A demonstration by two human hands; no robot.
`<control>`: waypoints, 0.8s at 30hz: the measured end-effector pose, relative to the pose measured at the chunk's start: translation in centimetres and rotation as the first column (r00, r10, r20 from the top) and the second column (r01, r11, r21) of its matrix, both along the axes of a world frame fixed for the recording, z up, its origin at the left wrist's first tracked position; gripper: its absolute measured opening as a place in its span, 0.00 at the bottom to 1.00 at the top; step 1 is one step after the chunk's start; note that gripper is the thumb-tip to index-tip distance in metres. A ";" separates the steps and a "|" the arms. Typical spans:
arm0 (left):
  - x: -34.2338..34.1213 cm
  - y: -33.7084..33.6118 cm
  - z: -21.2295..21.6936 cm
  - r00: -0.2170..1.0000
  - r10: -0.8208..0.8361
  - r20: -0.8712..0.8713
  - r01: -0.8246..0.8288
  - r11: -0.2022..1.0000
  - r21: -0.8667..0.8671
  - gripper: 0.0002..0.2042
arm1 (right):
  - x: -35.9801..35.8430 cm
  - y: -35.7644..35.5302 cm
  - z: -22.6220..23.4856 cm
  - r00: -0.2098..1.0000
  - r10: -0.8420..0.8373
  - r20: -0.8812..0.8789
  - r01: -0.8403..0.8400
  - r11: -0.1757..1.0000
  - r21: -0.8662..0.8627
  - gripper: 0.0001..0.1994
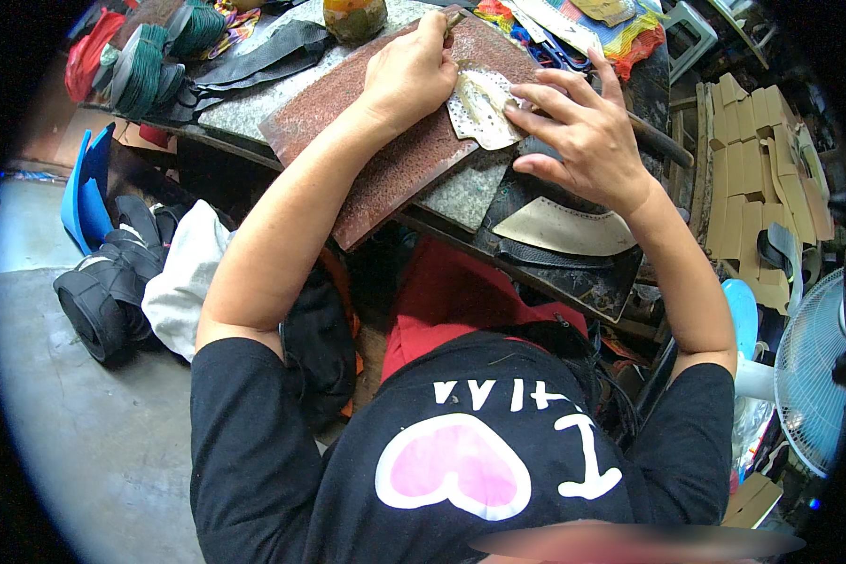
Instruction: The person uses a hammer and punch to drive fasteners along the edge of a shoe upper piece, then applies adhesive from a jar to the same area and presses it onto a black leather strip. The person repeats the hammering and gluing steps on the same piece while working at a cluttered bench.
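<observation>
My left hand (pixel 412 68) is closed in a fist above a reddish-brown, rough board (pixel 385 174). A short brownish end of a thin tool (pixel 454 18) sticks out at the top of the fist. The fist hides the rest, so its kind is unclear. Beside the fist, a pale, curved piece dotted with small holes (pixel 482 108) lies on the board. My right hand (pixel 578 132) is open with its fingers spread. Its fingertips reach the right edge of the pale piece; whether they touch it is unclear. A cream curved strip (pixel 566 227) lies below the right hand.
Green cord spools (pixel 144 68), black strap-like material (pixel 268 61) and a stained jar (pixel 355 17) stand along the table's far side. A dark rod-like handle (pixel 663 141) juts out at right. Stacked cardboard pieces (pixel 757 160) and a fan (pixel 813 371) stand further right.
</observation>
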State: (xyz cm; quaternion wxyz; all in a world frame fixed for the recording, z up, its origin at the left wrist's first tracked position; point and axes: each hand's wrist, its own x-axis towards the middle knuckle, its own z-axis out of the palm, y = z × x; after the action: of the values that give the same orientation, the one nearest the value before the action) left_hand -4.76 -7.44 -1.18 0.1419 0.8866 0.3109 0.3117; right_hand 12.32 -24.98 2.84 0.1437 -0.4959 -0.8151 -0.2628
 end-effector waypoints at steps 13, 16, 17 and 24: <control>-0.2 0.6 0.1 0.991 0.019 0.136 0.003 0.987 -0.160 0.13 | -2.8 4.1 -0.6 0.988 -0.130 0.087 0.121 0.987 0.101 0.26; -0.2 0.4 0.4 0.991 0.022 0.130 -0.002 0.988 -0.153 0.13 | -3.1 4.1 -0.4 0.983 -0.116 0.140 0.111 0.993 0.045 0.28; -0.2 0.3 0.6 0.992 0.023 0.124 -0.006 0.990 -0.143 0.13 | -3.1 4.1 -0.2 0.983 -0.104 0.152 0.103 0.995 0.015 0.29; -0.7 -0.3 1.2 0.989 -0.014 0.149 0.047 0.973 -0.224 0.14 | -0.8 2.5 0.6 0.990 0.096 0.102 -0.090 0.994 -0.064 0.27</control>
State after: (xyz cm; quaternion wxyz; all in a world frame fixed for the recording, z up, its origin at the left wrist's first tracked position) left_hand -5.42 -7.69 0.02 0.2695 0.8440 0.3194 0.3362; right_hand 11.48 -22.53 3.41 0.0983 -0.4468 -0.8512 -0.2572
